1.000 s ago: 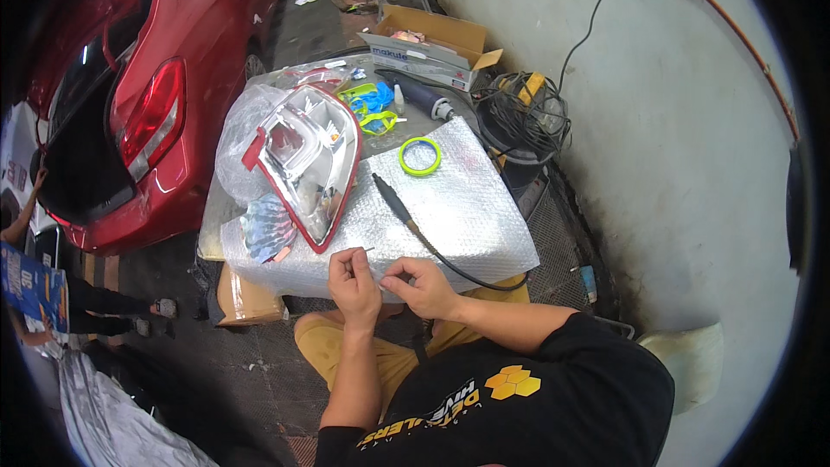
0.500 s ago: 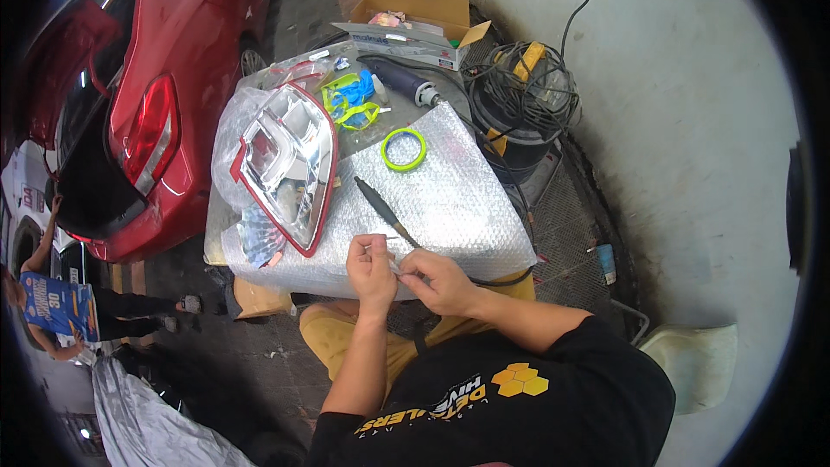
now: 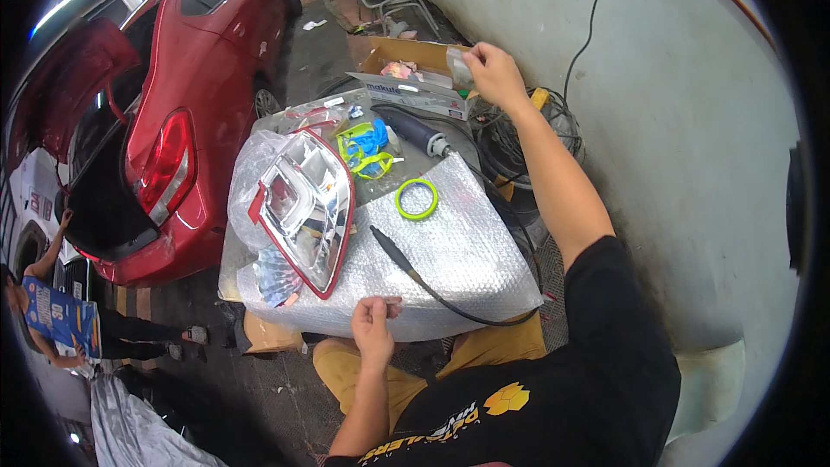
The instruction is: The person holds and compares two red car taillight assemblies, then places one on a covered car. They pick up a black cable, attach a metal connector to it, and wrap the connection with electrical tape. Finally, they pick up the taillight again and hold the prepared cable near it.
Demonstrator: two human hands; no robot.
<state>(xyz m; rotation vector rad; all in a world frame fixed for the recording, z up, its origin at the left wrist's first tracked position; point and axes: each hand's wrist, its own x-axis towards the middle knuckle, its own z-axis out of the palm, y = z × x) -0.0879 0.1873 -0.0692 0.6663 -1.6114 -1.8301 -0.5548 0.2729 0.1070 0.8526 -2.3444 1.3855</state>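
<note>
Your right hand (image 3: 493,72) is stretched far forward over the cardboard box (image 3: 421,59) at the back of the work surface, fingers pinched around a small clear plastic packet (image 3: 459,67). The packet hangs just above the near rim of the box; whether it touches the box cannot be told.

Your left hand (image 3: 373,326) sits at the near edge of the bubble wrap (image 3: 471,251), curled, with thumb and forefinger nipped together on a small thin item (image 3: 393,300). The item is too small to identify; only a short pale tip shows beside the fingertips.

On the bubble wrap: a black pen-shaped tool (image 3: 391,251) lies at a slant, its cord (image 3: 467,314) trailing toward the near right edge. Its rear end lies just beyond your left hand, not touching it. A green tape ring (image 3: 416,199) lies flat further back, apart from the tool. A car tail lamp (image 3: 304,207), red rim with clear and chrome face, rests tilted on the left side of the surface, partly on a clear plastic bag (image 3: 251,175).

Behind the ring: a tangle of yellow-green and blue material (image 3: 367,145), and a dark cylindrical power tool (image 3: 413,131) lying on its side.

To the left stands a red car (image 3: 199,86) with its boot lid raised. A coil of cables (image 3: 510,147) lies on the floor by the wall, right of the surface.
</note>
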